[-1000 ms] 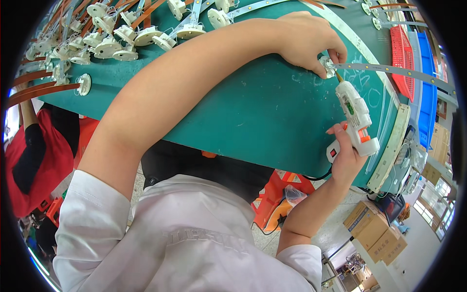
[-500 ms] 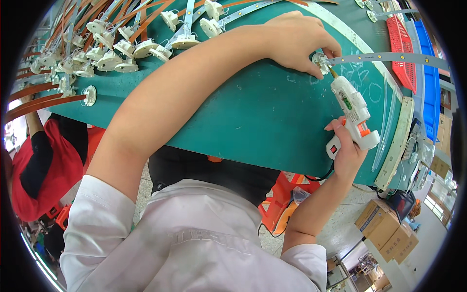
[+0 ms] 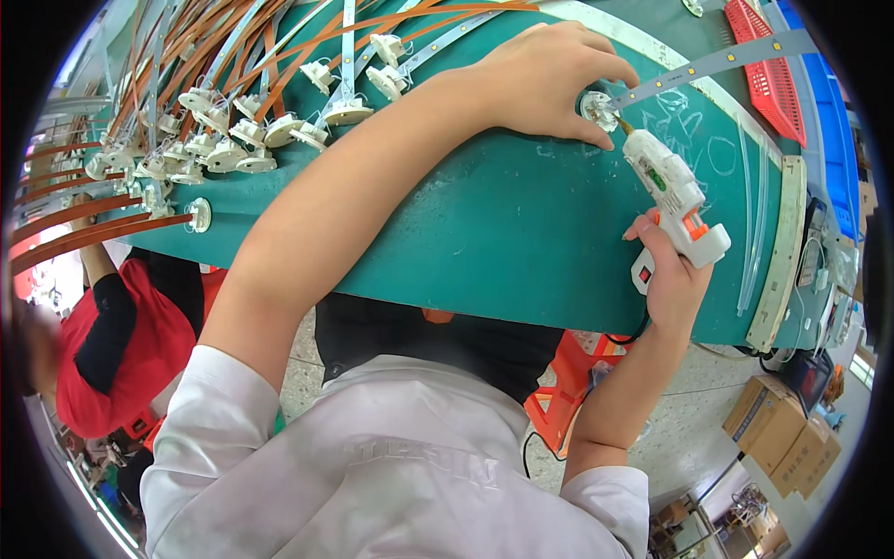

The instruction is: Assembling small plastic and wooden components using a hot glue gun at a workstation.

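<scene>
My left hand (image 3: 554, 79) reaches across the green tabletop, thumb and fingers curled around a small white round base (image 3: 599, 111). From this base an LED strip (image 3: 712, 65) with yellow chips runs off to the upper right. My right hand (image 3: 677, 284) grips a white glue gun (image 3: 666, 177) with an orange trigger and a red switch. The gun's nozzle points up at the base, its tip touching or very close to it; which of the two I cannot tell. My left fingers partly cover the base's edge.
Several white round bases (image 3: 225, 156) with LED strips and brown strips (image 3: 70, 214) crowd the table's left side. Clear glue sticks (image 3: 751, 228) lie near the right edge. Beyond are a red basket (image 3: 769, 79) and a blue tray (image 3: 834, 140). A person in red (image 3: 130, 345) sits at left.
The whole view has shifted slightly. The white base in my left hand has tilted so its face shows more, and the LED strip slopes up more steeply. The glue gun stays at the base.
</scene>
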Available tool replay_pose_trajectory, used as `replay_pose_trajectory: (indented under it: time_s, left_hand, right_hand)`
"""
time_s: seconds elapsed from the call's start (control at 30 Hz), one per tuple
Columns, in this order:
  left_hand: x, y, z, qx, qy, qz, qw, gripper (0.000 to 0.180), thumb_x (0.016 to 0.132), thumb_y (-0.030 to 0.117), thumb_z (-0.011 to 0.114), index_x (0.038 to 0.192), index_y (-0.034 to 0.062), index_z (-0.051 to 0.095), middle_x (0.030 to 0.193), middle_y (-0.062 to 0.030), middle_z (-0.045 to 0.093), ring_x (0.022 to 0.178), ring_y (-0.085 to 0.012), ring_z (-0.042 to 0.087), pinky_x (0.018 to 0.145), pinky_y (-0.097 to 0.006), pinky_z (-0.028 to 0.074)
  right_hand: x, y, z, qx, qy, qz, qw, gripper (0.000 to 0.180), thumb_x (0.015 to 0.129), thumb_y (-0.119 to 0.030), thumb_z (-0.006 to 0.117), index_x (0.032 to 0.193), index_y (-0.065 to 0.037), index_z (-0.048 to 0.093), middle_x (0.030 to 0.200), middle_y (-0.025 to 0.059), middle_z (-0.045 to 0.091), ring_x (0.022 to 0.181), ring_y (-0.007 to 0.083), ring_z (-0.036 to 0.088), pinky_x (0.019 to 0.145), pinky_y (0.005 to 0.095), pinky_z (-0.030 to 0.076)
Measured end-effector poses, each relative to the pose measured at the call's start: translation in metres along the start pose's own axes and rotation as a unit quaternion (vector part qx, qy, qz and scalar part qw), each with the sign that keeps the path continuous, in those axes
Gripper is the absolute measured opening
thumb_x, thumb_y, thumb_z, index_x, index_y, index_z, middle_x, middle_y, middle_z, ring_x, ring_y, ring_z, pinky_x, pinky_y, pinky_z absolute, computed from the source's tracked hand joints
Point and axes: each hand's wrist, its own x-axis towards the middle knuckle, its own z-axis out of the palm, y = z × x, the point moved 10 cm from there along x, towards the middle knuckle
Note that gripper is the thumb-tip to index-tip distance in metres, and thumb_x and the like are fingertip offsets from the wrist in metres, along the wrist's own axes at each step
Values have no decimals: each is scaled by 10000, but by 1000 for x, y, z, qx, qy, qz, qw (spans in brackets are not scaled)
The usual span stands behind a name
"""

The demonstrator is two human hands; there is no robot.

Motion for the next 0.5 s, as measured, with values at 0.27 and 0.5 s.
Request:
replay_pose_trajectory:
  time_s: [0.27,0.5]
  left_hand:
    - [2,-5,-13,-39,11,-36,999,702,682,318,906,1309,184,620,977,-46,746,923,-249,669,833,-376,536]
    - [4,-12,-7,-162,-33,-69,984,791,638,197,898,1339,71,554,927,-155,719,876,-327,697,822,-392,553]
  right_hand:
    - [-1,5,2,2,5,8,1000,119,838,-63,705,927,11,676,806,59,678,754,132,633,707,278,477]
    - [-1,7,2,11,3,9,1000,131,839,-49,699,938,31,670,778,61,670,705,129,627,666,271,473]
